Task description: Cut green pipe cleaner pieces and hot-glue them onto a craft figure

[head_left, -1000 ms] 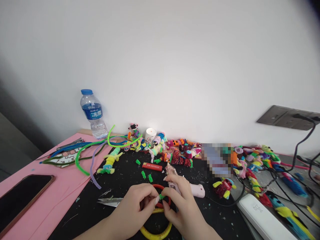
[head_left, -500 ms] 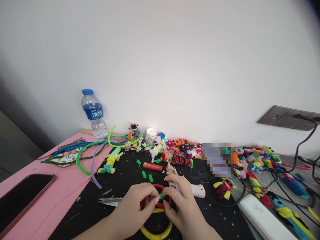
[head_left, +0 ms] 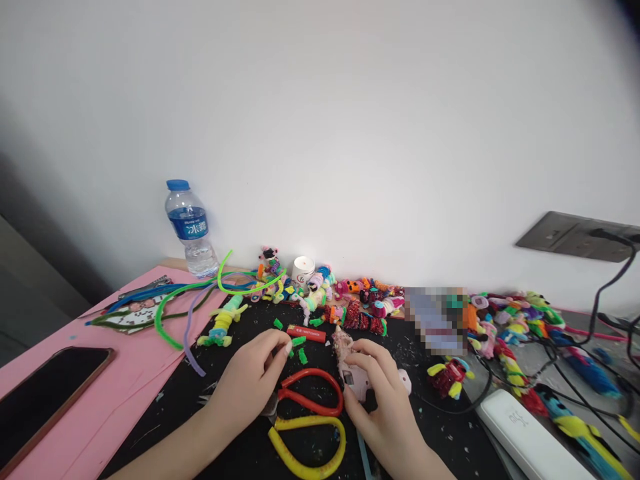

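My left hand is closed in a pinch at a short green pipe-cleaner piece, which shows at its fingertips just above the black mat. Other green pieces lie close by. My right hand curves over the pale pink hot glue gun, thumb on one side and fingers on the other; part of its body and handle is hidden. Between my hands lie scissors with a red handle loop and a yellow handle loop. The left forearm and hand cover most of the blades.
Several pipe-cleaner figures line the wall. A red lighter-like bar, a paper cup and a water bottle stand or lie behind. A phone is at left, a white power bank and cables at right.
My hands have come apart. The left moved left and forward with the green piece to the other green pieces; the right moved onto the glue gun. The scissor handles are now uncovered.
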`<act>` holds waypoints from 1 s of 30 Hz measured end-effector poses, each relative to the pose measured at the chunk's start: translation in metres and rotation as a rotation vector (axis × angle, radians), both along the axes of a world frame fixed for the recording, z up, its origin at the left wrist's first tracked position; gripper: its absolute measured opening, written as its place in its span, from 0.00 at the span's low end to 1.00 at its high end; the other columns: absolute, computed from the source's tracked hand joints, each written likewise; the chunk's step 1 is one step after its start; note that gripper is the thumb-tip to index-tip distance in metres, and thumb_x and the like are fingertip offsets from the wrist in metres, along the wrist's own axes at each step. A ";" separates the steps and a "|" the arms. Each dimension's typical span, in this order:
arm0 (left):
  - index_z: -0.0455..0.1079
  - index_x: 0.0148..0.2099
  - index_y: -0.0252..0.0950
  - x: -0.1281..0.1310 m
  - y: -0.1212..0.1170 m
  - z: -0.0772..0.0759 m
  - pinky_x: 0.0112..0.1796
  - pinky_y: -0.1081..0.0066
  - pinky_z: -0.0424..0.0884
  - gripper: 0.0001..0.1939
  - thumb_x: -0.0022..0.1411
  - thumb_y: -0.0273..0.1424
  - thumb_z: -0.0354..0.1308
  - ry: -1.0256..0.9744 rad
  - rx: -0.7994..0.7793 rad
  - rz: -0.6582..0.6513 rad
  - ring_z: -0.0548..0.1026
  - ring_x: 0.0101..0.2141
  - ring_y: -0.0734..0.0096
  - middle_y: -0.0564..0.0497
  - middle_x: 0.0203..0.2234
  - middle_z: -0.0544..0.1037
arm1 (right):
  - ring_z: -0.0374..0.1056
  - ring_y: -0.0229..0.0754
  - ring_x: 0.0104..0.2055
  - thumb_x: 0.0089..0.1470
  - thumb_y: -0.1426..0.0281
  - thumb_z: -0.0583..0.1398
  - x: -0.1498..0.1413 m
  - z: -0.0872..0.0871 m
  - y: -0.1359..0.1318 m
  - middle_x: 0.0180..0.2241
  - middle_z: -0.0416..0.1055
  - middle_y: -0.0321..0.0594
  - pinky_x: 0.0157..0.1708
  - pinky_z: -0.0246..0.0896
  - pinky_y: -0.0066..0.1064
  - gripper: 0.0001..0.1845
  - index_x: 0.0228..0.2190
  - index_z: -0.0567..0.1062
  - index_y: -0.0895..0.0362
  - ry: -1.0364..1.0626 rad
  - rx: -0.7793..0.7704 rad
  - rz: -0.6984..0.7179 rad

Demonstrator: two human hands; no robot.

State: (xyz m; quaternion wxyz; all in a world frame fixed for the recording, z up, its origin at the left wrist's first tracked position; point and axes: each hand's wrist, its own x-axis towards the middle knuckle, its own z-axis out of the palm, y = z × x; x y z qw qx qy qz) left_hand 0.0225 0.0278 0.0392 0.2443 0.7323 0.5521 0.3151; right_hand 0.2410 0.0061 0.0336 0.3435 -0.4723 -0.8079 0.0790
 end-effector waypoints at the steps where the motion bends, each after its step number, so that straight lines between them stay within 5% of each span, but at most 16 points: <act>1: 0.62 0.33 0.38 -0.002 0.002 0.000 0.29 0.72 0.59 0.10 0.64 0.30 0.41 0.019 0.006 0.011 0.65 0.26 0.69 0.53 0.26 0.67 | 0.59 0.50 0.50 0.48 0.78 0.54 0.002 0.000 0.000 0.46 0.60 0.48 0.45 0.60 0.41 0.16 0.41 0.66 0.55 0.002 -0.002 -0.010; 14: 0.59 0.31 0.39 -0.008 0.007 -0.009 0.29 0.72 0.58 0.09 0.63 0.27 0.41 0.280 -0.056 -0.011 0.69 0.28 0.67 0.54 0.27 0.68 | 0.60 0.49 0.49 0.49 0.78 0.53 0.007 0.001 -0.001 0.45 0.62 0.46 0.45 0.59 0.40 0.16 0.41 0.66 0.54 0.029 -0.029 -0.028; 30: 0.61 0.30 0.39 -0.006 0.007 -0.001 0.26 0.73 0.57 0.07 0.56 0.24 0.44 0.214 -0.048 0.021 0.67 0.25 0.69 0.55 0.24 0.67 | 0.60 0.49 0.48 0.48 0.79 0.53 0.009 0.001 0.000 0.45 0.62 0.46 0.44 0.59 0.40 0.16 0.40 0.66 0.54 0.044 -0.048 -0.033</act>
